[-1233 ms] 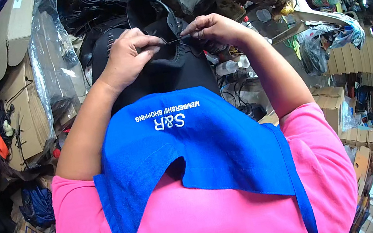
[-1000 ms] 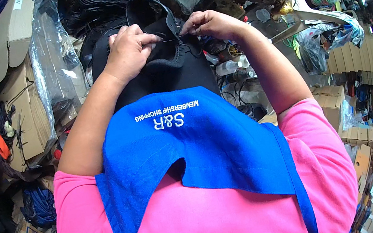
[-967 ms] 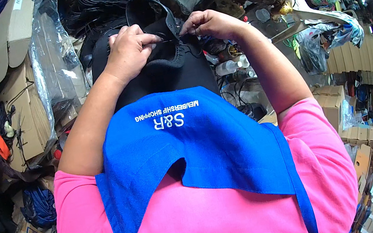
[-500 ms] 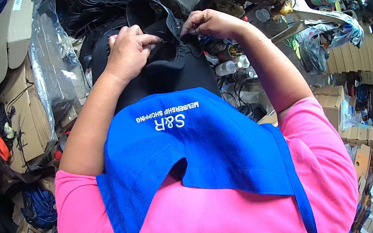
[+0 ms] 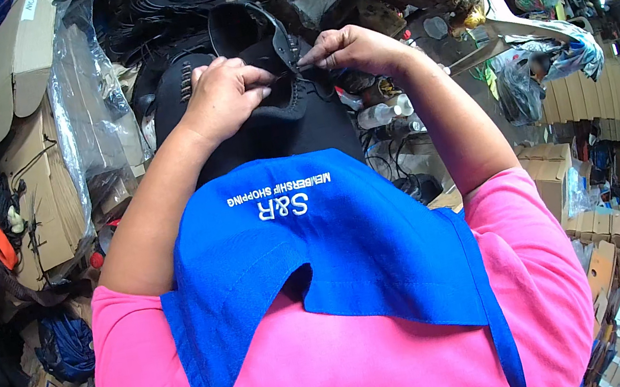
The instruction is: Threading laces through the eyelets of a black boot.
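Black boot (image 5: pixel 274 104): a black leather lace-up boot with a tall shaft. It sits right in front of us, above the blue apron (image 5: pixel 321 258), between our two hands.
Long axis: runs away from us. The open collar is at the far end, and the body disappears under the apron edge at the near end.
Left hand (image 5: pixel 222 97): lying over the left side of the shaft with the fingers curled in and the tips pressed together at the lacing line. It looks like they're pinching the thin black lace (image 5: pixel 287 75), but the lace is too fine there to be sure.
Right hand (image 5: pixel 351 49): comes in from the right, with thumb and forefinger closed in a tight pinch at the eyelet edge, pretty much on the same bit of lace.
Which hand is closer: basically a tie. Both sets of fingertips nearly meet over the lacing strip, left on the boot's left flank and right just off its right edge.
Key relation: the lace runs crosswise between our hands, across the boot's long axis, so we reckon any pull goes sideways.
Around us: flattened brown cardboard cartons (image 5: pixel 35 184) and a clear plastic bag (image 5: pixel 92 107) on the left, more stacked brown boxes (image 5: pixel 565 182) on the right.
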A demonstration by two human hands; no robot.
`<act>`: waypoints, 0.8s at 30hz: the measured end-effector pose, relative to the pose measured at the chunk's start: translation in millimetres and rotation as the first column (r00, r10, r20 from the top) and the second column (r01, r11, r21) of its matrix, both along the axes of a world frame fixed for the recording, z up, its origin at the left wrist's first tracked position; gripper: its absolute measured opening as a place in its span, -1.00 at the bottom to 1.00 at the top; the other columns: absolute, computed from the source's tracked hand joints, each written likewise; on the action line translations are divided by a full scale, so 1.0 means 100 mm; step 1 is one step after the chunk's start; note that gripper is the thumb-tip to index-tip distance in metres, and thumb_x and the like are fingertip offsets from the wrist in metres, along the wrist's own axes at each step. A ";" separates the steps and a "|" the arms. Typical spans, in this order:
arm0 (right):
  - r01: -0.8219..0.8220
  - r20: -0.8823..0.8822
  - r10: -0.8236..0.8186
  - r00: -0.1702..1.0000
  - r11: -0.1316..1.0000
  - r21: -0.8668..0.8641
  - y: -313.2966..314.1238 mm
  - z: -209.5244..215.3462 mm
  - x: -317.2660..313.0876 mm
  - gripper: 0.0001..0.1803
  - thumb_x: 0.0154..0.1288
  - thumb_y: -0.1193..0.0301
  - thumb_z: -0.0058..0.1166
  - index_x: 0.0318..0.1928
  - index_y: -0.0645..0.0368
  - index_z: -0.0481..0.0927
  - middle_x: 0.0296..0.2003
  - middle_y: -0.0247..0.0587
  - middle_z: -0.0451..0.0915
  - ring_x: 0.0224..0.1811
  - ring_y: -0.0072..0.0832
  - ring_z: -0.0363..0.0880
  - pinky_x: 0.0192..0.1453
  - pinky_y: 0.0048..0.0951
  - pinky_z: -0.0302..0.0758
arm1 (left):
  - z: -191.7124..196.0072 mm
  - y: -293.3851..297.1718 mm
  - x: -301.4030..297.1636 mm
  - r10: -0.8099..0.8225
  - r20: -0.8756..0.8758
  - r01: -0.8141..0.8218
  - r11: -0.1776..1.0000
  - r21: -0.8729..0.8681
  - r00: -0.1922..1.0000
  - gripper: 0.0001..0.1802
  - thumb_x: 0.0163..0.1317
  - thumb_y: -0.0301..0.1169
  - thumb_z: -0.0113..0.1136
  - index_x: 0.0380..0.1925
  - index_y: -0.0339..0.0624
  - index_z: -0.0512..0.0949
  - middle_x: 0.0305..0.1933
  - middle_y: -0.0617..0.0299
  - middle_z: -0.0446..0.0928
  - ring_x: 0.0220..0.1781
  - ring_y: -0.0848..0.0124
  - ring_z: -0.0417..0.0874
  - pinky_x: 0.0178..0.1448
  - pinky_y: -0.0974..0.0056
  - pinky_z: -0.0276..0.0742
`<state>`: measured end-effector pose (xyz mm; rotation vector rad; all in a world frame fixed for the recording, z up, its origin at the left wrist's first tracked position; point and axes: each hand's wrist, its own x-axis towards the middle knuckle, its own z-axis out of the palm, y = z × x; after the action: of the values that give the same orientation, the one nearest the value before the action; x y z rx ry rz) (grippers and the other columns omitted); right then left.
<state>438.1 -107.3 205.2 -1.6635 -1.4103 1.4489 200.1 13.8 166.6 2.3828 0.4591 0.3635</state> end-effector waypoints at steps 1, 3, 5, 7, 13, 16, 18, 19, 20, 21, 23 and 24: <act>0.002 0.000 -0.002 1.000 1.000 0.003 -0.01 -0.02 0.00 -0.69 0.21 0.52 0.12 -0.01 0.15 0.64 -0.20 -0.35 0.57 -0.07 -0.55 0.48 0.13 -0.52 0.33 | -0.01 0.00 -0.02 -0.017 0.008 0.018 0.999 -0.032 1.000 -0.81 0.01 -0.25 0.27 -0.32 0.12 0.70 -0.33 0.32 0.58 -0.10 0.31 0.50 0.08 0.18 0.23; -0.012 -0.001 0.012 1.000 1.000 0.025 -0.03 -0.05 0.00 -0.68 0.21 0.51 0.12 0.00 0.13 0.63 -0.21 -0.34 0.57 -0.07 -0.54 0.48 0.14 -0.52 0.32 | -0.02 0.00 -0.03 -0.021 -0.010 0.020 0.999 -0.028 1.000 -0.80 0.01 -0.23 0.28 -0.31 0.12 0.70 -0.33 0.34 0.60 -0.10 0.33 0.51 0.10 0.18 0.22; 0.011 -0.033 -0.011 0.999 1.000 -0.002 -0.02 -0.08 0.01 -0.67 0.20 0.51 0.13 0.01 0.16 0.62 -0.21 -0.35 0.57 -0.06 -0.55 0.48 0.16 -0.53 0.31 | -0.02 0.01 0.01 -0.016 -0.022 0.013 0.992 -0.126 1.000 -0.80 0.00 -0.23 0.28 -0.32 0.12 0.70 -0.35 0.34 0.60 -0.11 0.32 0.52 0.10 0.17 0.23; 0.079 -0.163 -0.095 0.982 0.991 -0.104 -0.02 -0.12 0.05 -0.67 0.19 0.52 0.13 0.00 0.20 0.62 -0.19 -0.36 0.59 -0.04 -0.56 0.49 0.18 -0.53 0.30 | -0.01 0.05 0.08 -0.020 -0.043 0.014 0.989 -0.144 0.999 -0.80 -0.01 -0.23 0.29 -0.34 0.10 0.70 -0.36 0.34 0.60 -0.12 0.32 0.52 0.09 0.17 0.25; 0.057 -0.136 -0.077 0.988 0.988 -0.143 0.07 -0.13 0.06 -0.69 0.19 0.52 0.13 -0.01 0.22 0.62 -0.17 -0.37 0.61 -0.04 -0.58 0.51 0.17 -0.53 0.34 | -0.02 0.21 0.25 -0.082 0.030 0.084 0.994 -0.064 0.996 -0.85 -0.05 -0.40 0.31 -0.40 -0.07 0.67 -0.42 0.26 0.56 -0.21 0.28 0.51 -0.05 0.22 0.42; 0.024 -0.086 -0.030 0.996 0.997 -0.070 0.02 -0.06 0.00 -0.69 0.20 0.51 0.15 -0.01 0.22 0.62 -0.15 -0.34 0.62 -0.04 -0.61 0.51 0.15 -0.55 0.36 | 0.12 0.16 0.18 -0.108 0.078 0.097 0.986 0.134 0.991 -0.85 -0.04 -0.40 0.30 -0.40 -0.07 0.66 -0.40 0.27 0.55 -0.22 0.26 0.51 -0.04 0.20 0.41; 0.033 -0.004 -0.033 0.999 0.999 -0.025 -0.01 0.05 -0.11 -0.68 0.20 0.51 0.15 0.00 0.21 0.62 -0.14 -0.34 0.62 -0.06 -0.62 0.51 0.14 -0.56 0.37 | 0.24 0.06 0.06 -0.081 0.104 0.047 0.955 0.294 0.991 -0.85 -0.05 -0.40 0.32 -0.41 -0.11 0.65 -0.38 0.25 0.55 -0.19 0.25 0.51 -0.02 0.19 0.40; 0.034 0.079 -0.035 0.996 0.999 0.018 -0.02 0.08 -0.15 -0.68 0.21 0.51 0.16 0.00 0.20 0.61 -0.14 -0.34 0.62 -0.07 -0.63 0.52 0.13 -0.57 0.38 | 0.23 0.02 0.02 -0.083 0.102 0.050 0.954 0.296 0.991 -0.85 -0.05 -0.40 0.32 -0.41 -0.11 0.65 -0.38 0.25 0.55 -0.19 0.25 0.51 -0.02 0.19 0.40; 0.036 0.077 -0.038 0.996 0.999 0.020 -0.03 0.06 -0.16 -0.68 0.21 0.51 0.16 0.00 0.20 0.61 -0.14 -0.34 0.62 -0.07 -0.63 0.52 0.13 -0.57 0.38 | 0.19 0.00 -0.03 -0.026 0.057 0.017 0.988 0.151 0.998 -0.81 -0.06 -0.39 0.33 -0.37 -0.11 0.66 -0.37 0.23 0.56 -0.17 0.24 0.52 -0.01 0.19 0.41; 0.091 0.014 -0.091 0.996 0.996 -0.022 -0.04 0.05 -0.17 -0.68 0.21 0.51 0.16 0.01 0.21 0.61 -0.13 -0.35 0.63 -0.08 -0.64 0.52 0.12 -0.56 0.39 | 0.17 0.00 -0.06 0.025 0.007 -0.025 1.000 0.006 1.000 -0.78 -0.07 -0.39 0.34 -0.34 -0.12 0.66 -0.35 0.21 0.57 -0.15 0.23 0.53 0.00 0.20 0.43; 0.144 -0.047 -0.147 0.988 0.988 -0.064 -0.04 0.01 -0.17 -0.68 0.21 0.51 0.16 0.01 0.21 0.60 -0.13 -0.36 0.63 -0.09 -0.64 0.53 0.12 -0.56 0.40 | 0.17 0.01 -0.03 0.038 -0.045 -0.042 0.995 -0.089 0.998 -0.69 -0.07 -0.39 0.35 -0.24 -0.12 0.65 -0.32 0.16 0.60 -0.12 0.23 0.57 0.03 0.22 0.45; 0.157 -0.098 -0.164 0.982 0.984 -0.081 -0.03 -0.02 -0.15 -0.68 0.21 0.51 0.16 0.01 0.22 0.60 -0.14 -0.36 0.63 -0.10 -0.64 0.53 0.11 -0.56 0.40 | 0.18 -0.01 0.01 0.066 -0.065 -0.077 0.979 -0.189 0.996 -0.68 -0.05 -0.40 0.35 -0.21 -0.15 0.65 -0.30 0.16 0.61 -0.13 0.28 0.58 0.03 0.25 0.45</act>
<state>422.9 -110.6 203.2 -1.6783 -1.1521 1.4873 201.3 12.4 185.0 2.1991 0.5810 0.2698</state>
